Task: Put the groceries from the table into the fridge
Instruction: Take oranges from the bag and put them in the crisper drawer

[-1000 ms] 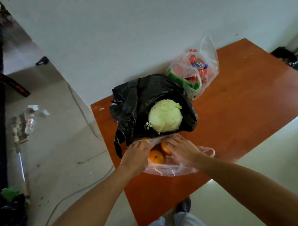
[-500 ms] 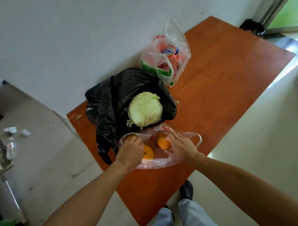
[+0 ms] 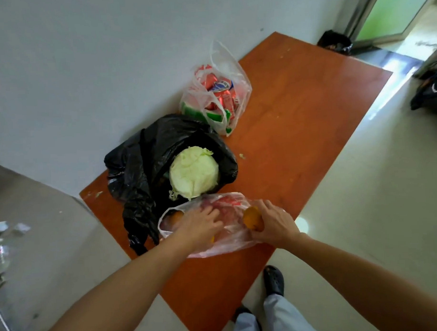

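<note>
Gripping one orange [image 3: 252, 218] with right hand [image 3: 274, 224] fingers curled around it, at the clear bag [image 3: 230, 241] on the tabletop [image 3: 298, 128]. Reaching left hand [image 3: 199, 224] inside, grasp hidden. Sitting behind: one cabbage [image 3: 193, 176], one black bag [image 3: 143, 168], one bag of cans [image 3: 217, 96].

The right hand [image 3: 274, 224] now closes around an orange [image 3: 252, 218] and holds it at the clear bag [image 3: 230, 241]'s right edge, where a moment ago it only rested on the fruit inside. The left hand [image 3: 202, 224] has pushed deeper into the bag's mouth, covering the second orange [image 3: 176, 217].
</note>
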A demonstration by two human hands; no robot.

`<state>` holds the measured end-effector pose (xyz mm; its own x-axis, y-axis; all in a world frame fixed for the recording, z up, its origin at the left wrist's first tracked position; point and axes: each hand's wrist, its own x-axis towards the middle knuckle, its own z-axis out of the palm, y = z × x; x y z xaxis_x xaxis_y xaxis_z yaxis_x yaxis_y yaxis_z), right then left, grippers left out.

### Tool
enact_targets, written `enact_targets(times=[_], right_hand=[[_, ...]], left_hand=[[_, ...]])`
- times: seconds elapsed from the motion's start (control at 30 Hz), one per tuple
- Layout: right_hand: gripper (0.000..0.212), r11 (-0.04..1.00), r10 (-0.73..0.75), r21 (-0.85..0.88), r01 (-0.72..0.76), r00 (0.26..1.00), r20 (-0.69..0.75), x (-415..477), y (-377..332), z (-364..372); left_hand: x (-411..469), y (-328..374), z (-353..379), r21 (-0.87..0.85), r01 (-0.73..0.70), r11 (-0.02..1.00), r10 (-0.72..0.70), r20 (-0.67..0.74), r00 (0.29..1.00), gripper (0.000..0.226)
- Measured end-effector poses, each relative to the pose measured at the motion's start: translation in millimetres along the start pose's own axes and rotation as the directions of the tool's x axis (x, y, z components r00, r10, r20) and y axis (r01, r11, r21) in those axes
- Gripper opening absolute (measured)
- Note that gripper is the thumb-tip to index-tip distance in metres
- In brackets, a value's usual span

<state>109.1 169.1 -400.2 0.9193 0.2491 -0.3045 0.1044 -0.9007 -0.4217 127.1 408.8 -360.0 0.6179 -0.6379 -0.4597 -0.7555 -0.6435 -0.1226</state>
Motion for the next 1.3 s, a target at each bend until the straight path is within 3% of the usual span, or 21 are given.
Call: enact_targets(times=[0.07,0.2,0.37,0.5,0.67,0.83,1.07,1.3], right_hand=[[0.09,0.999,0.025,-0.025,-0.024,0.998,0.053,-5,5,3],[0.087,0.998,0.045,-0.034,-0.043,0.998,0.041,-11,6,12],[0.082,0.998,0.059,-0.03,-0.057,0.996,0.065,-5,-1,12],[0.075,0.988,0.099,0.114,-0.108,0.992,0.078,-3,-5,-6],[0.065,0.982,0.064,0.182,-0.048,0.995,-0.082,-9,-9,-43],[0.069,0.982,0.047,0.189,-0.003,0.972,-0.228,-35,6,-99],[0.072,0.999,0.036,0.047,-0.021,0.938,-0.346,-135,92,-170],[0.073,0.972,0.124,-0.132,-0.195,0.9,-0.417,-247,207,-220]], left_hand=[[-7,-8,20,-0.013,0.044,0.999,-0.043,0.107,0.993,0.056],[-15,-6,42,-0.021,0.048,0.999,-0.046,0.093,0.995,0.063],[-15,11,32,-0.144,0.073,0.987,-0.065,0.058,0.996,0.051],[-19,18,12,-0.222,0.054,0.974,-0.073,-0.079,0.994,0.058],[-22,18,-36,-0.292,0.14,0.946,-0.205,-0.208,0.956,0.071],[-12,36,-89,-0.329,0.174,0.928,-0.284,-0.326,0.902,0.064],[34,126,-172,-0.218,0.106,0.97,-0.191,-0.414,0.89,0.059],[114,247,-255,-0.087,-0.052,0.995,0.007,-0.45,0.893,0.055]])
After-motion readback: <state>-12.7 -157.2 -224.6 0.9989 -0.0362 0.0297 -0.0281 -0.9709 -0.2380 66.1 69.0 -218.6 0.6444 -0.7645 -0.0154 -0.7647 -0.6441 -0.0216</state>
